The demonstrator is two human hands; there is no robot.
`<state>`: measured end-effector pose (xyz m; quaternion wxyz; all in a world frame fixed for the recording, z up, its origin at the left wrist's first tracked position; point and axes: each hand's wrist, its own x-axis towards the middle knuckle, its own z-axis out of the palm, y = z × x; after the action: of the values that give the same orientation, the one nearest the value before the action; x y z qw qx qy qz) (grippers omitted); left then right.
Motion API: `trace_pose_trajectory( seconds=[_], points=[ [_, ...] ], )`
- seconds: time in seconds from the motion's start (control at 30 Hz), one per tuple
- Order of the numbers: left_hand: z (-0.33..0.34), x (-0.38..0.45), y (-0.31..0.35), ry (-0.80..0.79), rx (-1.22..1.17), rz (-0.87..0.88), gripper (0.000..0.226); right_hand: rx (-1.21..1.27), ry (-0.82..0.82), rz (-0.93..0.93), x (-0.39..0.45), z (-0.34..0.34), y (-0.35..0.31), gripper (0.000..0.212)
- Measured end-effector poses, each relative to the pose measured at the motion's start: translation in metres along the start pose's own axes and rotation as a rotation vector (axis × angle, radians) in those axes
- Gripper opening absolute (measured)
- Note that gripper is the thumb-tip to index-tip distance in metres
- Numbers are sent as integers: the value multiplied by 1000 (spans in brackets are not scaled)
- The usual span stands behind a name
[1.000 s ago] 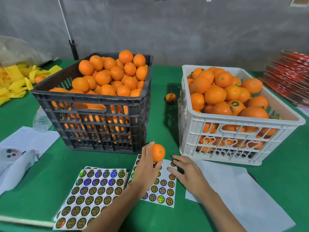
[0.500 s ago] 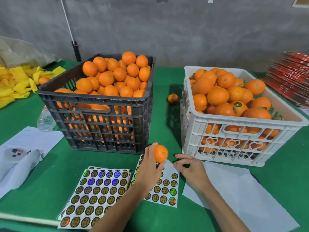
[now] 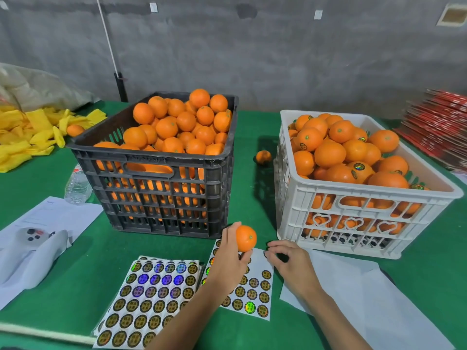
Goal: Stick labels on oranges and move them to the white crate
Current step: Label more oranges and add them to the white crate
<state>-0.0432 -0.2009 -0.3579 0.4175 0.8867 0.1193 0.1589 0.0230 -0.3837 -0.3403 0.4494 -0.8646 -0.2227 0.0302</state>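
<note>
Meanwhile left hand [image 3: 228, 261] grips an orange [image 3: 245, 238] lower centre, right hand [image 3: 290, 262] pinches at the label sheet [image 3: 255, 286] beside it.

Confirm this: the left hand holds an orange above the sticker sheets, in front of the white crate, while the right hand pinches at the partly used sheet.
One detail is wrong. In the head view the left hand holds the orange in front of the black crate, not the white crate. The rest stands: the right hand pinches at the partly used sheet.
</note>
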Motion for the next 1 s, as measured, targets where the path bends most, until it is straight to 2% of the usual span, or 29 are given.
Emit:
trace_pose_trajectory(
  seconds=[0.1,0.27,0.47,0.67,0.87,1.0],
  points=[
    [0,0,-1,0,-8,1,77,-116,-25,-62,-1,0,0,30],
    [0,-1,0,3,-18,-3,76,-217,-6,-152,-1,0,2,22],
    [-1,0,1,-2,-13,-2,77,-284,-34,-190,-1,-1,0,42],
    [-3,0,3,-5,-16,-5,76,-303,-36,-249,-2,0,1,32],
    [-3,-1,4,-9,-31,-19,76,-109,4,-97,1,3,4,15],
    [-4,-1,4,-16,-30,-19,76,-83,-11,-71,2,3,4,10]
  ],
)
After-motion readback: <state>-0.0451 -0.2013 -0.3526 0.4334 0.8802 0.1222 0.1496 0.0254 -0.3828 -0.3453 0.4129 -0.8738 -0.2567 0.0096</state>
